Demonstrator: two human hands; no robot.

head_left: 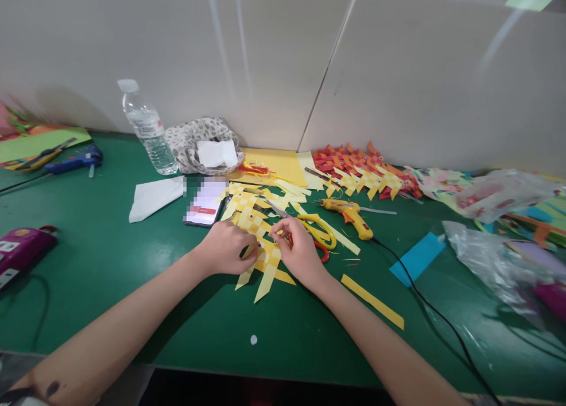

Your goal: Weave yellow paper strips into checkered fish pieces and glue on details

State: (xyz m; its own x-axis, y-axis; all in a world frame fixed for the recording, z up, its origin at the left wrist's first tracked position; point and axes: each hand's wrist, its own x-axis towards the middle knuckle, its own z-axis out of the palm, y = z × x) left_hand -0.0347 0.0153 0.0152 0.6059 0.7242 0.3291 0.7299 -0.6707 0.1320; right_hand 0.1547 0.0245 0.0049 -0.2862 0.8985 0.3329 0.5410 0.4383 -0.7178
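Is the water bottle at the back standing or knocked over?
Standing: the water bottle rests on its base on the green table, white cap uppermost.

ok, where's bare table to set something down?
Left: green tabletop between purple power strip and white tissue. Front: between the forearms, bar one small white disc. Crowded: around left hand and right hand (yellow woven paper pieces, yellow-handled scissors); far right (clear plastic bag).
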